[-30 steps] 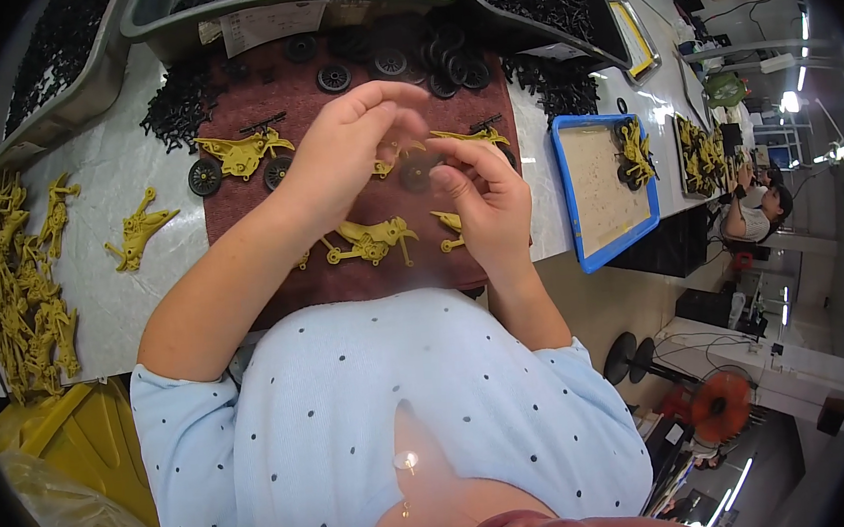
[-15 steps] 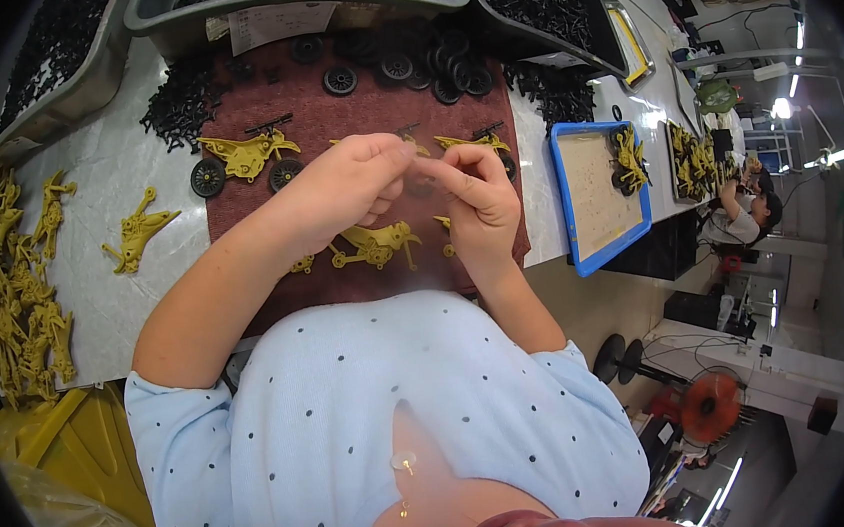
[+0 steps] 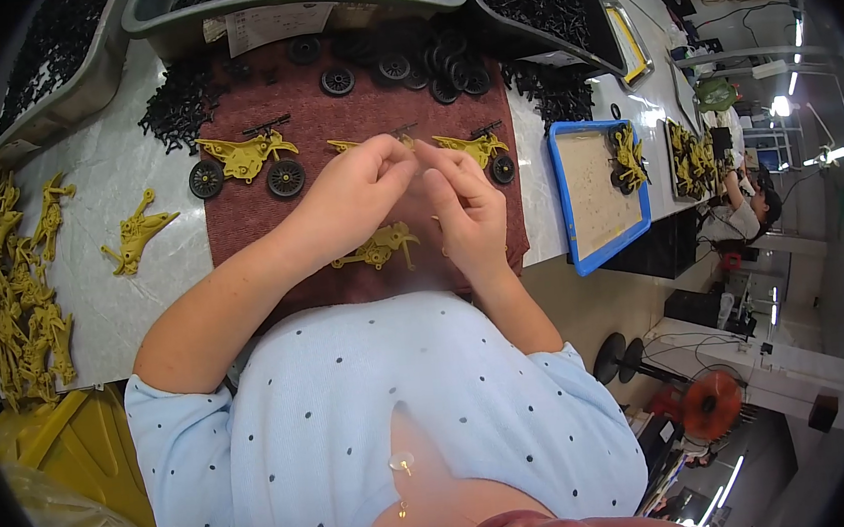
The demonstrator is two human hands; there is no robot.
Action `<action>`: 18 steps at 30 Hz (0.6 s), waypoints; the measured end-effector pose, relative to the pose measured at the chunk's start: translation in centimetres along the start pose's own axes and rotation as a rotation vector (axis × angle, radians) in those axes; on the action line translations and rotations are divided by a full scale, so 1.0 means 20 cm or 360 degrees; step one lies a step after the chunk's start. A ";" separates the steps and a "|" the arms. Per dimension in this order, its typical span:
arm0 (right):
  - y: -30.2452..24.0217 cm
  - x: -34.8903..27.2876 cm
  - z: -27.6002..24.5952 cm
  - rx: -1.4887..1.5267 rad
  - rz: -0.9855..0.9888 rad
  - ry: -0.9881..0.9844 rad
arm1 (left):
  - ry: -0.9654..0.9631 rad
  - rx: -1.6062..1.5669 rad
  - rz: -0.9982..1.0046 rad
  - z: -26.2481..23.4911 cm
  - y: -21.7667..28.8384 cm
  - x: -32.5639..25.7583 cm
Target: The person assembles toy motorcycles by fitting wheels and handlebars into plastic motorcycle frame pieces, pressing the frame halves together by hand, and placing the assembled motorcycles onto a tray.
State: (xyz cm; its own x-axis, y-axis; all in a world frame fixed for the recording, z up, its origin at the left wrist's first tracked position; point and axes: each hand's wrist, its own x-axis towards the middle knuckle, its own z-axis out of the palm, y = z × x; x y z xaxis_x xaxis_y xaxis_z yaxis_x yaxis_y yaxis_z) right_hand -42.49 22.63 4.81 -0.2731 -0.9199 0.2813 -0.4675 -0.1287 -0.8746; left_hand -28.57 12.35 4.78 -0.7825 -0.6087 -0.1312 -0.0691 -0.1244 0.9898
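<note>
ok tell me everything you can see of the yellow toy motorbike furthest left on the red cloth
The toy motorbike has a yellow, plastic-looking body with moulded detail and a pointed tail, a black rear wheel and front wheel, and a thin black bar at its upper right. It lies on its side, front toward the right, its rear wheel at the left edge of the red cloth. The left hand is not touching it.

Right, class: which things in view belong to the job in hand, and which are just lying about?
Seem to belong:
- yellow toy motorbikes
- black wheels
- loose yellow bodies
- red cloth
- small black parts

Probably just about:
- orange fan
- clear plastic
</note>
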 end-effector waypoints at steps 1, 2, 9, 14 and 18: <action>0.00 0.00 0.02 0.0163 0.0182 0.0044 | 0.0009 -0.0009 0.0002 -0.02 0.01 -0.01; 0.00 0.00 0.02 0.0332 0.0366 0.0110 | -0.0043 0.0265 -0.0063 -0.04 0.06 -0.02; 0.04 0.01 0.00 -0.0097 0.0376 0.0298 | 0.0189 0.1731 0.0323 -0.13 0.01 0.01; 0.04 0.00 0.03 -0.0651 0.0120 0.0149 | 0.0186 0.1850 0.0386 -0.06 -0.08 0.00; 0.10 -0.01 0.09 -0.0715 -0.0064 0.0137 | 0.0288 0.1999 0.0564 -0.05 -0.16 0.01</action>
State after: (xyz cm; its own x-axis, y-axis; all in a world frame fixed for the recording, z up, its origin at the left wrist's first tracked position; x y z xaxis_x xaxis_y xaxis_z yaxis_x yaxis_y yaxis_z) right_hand -41.93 21.93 2.29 -0.3070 -0.8810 0.3600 -0.7922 0.0269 -0.6097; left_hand -27.92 11.88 1.45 -0.7904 -0.5653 0.2359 -0.4796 0.8107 0.3357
